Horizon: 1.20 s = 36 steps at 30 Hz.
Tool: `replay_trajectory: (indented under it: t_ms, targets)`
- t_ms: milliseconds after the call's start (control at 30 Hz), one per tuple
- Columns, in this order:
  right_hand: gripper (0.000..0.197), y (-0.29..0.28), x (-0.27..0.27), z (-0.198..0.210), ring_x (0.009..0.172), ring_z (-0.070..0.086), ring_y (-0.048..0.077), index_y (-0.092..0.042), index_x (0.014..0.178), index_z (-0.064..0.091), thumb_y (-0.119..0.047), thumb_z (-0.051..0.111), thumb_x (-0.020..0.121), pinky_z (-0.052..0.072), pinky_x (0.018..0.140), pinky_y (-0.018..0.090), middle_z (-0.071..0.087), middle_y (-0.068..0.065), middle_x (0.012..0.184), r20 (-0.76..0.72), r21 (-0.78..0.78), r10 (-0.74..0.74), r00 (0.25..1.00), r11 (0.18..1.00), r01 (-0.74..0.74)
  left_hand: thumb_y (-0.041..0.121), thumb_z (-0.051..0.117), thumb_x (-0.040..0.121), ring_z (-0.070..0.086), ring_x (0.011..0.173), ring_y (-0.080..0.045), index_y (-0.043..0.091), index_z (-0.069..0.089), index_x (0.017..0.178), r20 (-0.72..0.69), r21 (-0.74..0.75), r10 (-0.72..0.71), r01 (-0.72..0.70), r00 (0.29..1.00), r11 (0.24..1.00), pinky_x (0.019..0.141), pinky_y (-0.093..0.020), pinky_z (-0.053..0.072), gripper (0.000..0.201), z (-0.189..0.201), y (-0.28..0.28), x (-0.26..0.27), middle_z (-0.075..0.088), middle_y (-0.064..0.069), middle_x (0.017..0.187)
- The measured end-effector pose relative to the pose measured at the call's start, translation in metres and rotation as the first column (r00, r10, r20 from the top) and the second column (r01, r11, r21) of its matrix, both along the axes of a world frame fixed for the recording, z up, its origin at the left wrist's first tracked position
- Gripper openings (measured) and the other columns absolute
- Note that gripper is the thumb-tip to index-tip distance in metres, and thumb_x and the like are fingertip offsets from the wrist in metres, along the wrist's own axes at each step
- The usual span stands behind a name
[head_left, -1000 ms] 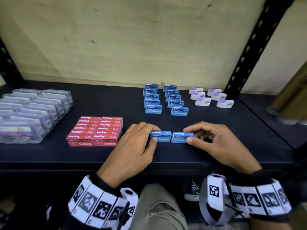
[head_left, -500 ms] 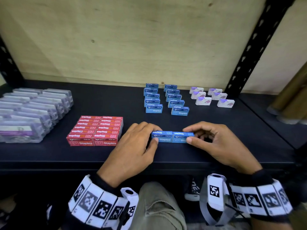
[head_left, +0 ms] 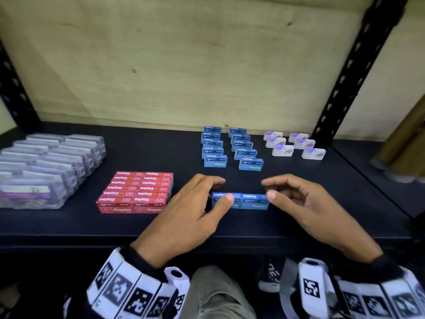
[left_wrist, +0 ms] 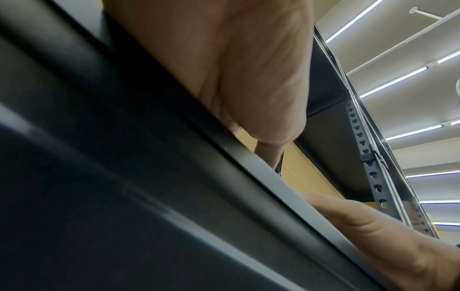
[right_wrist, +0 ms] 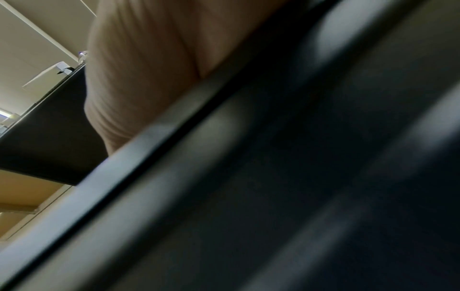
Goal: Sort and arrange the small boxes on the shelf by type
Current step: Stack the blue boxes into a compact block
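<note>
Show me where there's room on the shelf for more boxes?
Bare shelf lies behind the red boxes, between the clear cases and the blue rows. More lies right of the right hand, before the white boxes. It is crowded around the two blue boxes between both hands; the left hand nears the red boxes.

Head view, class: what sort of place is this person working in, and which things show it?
Probably a stockroom or stationery storage area. A black metal shelf with a slotted upright holds sorted stock: red staple boxes, blue staple boxes in rows, and white-purple boxes.
</note>
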State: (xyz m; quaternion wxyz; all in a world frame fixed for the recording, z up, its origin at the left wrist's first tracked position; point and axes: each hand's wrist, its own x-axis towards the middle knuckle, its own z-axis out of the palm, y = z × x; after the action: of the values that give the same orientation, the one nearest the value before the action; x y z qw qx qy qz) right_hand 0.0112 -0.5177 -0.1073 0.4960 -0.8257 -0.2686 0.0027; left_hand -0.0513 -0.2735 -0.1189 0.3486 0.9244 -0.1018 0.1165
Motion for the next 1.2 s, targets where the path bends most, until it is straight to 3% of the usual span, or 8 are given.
replay_trajectory:
  t_ms: [200,367,467,633,733,1000,1133,1200]
  targets:
    - [0.033,-0.013,-0.014,0.063,0.081,0.066,0.007,-0.043,0.107,0.068,-0.060,0.064,0.080,0.052,0.073,0.019,0.071,-0.013,0.093,0.132,-0.195,0.069,0.989,0.980,-0.042,0.065,0.041,0.088,0.054,0.096,0.005,0.042,0.054,0.116,0.031,0.275,-0.023,0.014,0.999,0.961,0.087,-0.030,0.049,0.038,0.065,0.008,0.002,0.052,0.027,0.104]
    - [0.045,-0.007,0.016,0.110,0.087,0.067,0.003,-0.038,0.103,0.070,-0.067,0.058,0.069,0.053,0.081,0.023,0.071,-0.024,0.097,0.124,-0.407,0.066,0.990,0.914,-0.009,0.051,0.051,0.090,0.060,0.094,-0.007,0.037,0.061,0.101,-0.055,0.507,-0.009,0.036,0.998,0.861,0.086,-0.036,0.051,0.020,0.112,0.014,0.029,0.063,0.021,0.100]
    - [0.037,0.006,0.046,0.118,0.086,0.066,0.001,-0.037,0.102,0.069,-0.062,0.063,0.076,0.053,0.086,0.028,0.071,-0.022,0.096,0.153,-0.562,0.071,0.986,0.827,0.028,0.041,0.053,0.092,0.060,0.094,-0.013,0.031,0.062,0.102,-0.140,0.634,0.021,0.074,0.990,0.770,0.086,-0.036,0.052,0.017,0.127,0.015,0.053,0.064,0.013,0.099]
    - [0.023,0.026,0.086,0.114,0.082,0.057,0.002,-0.035,0.106,0.065,-0.048,0.068,0.087,0.046,0.080,0.026,0.065,-0.017,0.098,0.195,-0.818,0.101,0.976,0.566,0.105,0.037,0.058,0.092,0.059,0.093,-0.016,0.028,0.061,0.104,-0.245,0.731,0.085,0.126,0.966,0.671,0.086,-0.036,0.050,0.015,0.132,0.020,0.094,0.061,0.009,0.099]
    - [0.025,0.032,0.100,0.106,0.084,0.056,0.006,-0.034,0.109,0.065,-0.045,0.069,0.087,0.041,0.077,0.024,0.062,-0.017,0.095,0.178,-0.872,0.098,0.979,0.477,0.111,0.037,0.060,0.092,0.056,0.091,-0.014,0.027,0.060,0.105,-0.271,0.756,0.123,0.132,0.955,0.641,0.079,-0.030,0.045,0.016,0.130,0.021,0.109,0.059,0.009,0.097]
    - [0.027,0.047,0.117,0.085,0.093,0.061,0.015,-0.033,0.109,0.065,-0.042,0.072,0.085,0.050,0.088,0.032,0.061,-0.013,0.097,0.123,-0.908,0.097,0.988,0.412,0.072,0.035,0.063,0.093,0.052,0.090,-0.015,0.018,0.059,0.119,-0.362,0.788,0.151,0.215,0.920,0.577,0.076,-0.025,0.042,0.032,0.114,0.009,0.128,0.061,0.002,0.112]
    - [0.020,0.052,0.117,0.088,0.090,0.059,0.013,-0.029,0.107,0.068,-0.035,0.071,0.088,0.046,0.080,0.027,0.063,-0.011,0.095,0.091,-0.925,0.107,0.990,0.377,0.044,0.031,0.061,0.095,0.047,0.073,-0.012,0.022,0.053,0.099,-0.367,0.815,0.117,0.259,0.923,0.518,0.057,-0.012,0.039,0.013,0.103,0.005,0.137,0.053,0.003,0.097]
    - [0.015,0.054,0.118,0.089,0.086,0.059,0.012,-0.026,0.103,0.070,-0.031,0.071,0.088,0.044,0.076,0.026,0.065,-0.010,0.092,0.079,-0.930,0.109,0.991,0.366,0.034,0.028,0.064,0.093,0.049,0.079,-0.011,0.028,0.052,0.093,-0.343,0.819,0.094,0.249,0.935,0.517,0.068,-0.017,0.040,0.012,0.100,0.005,0.142,0.054,0.007,0.095]
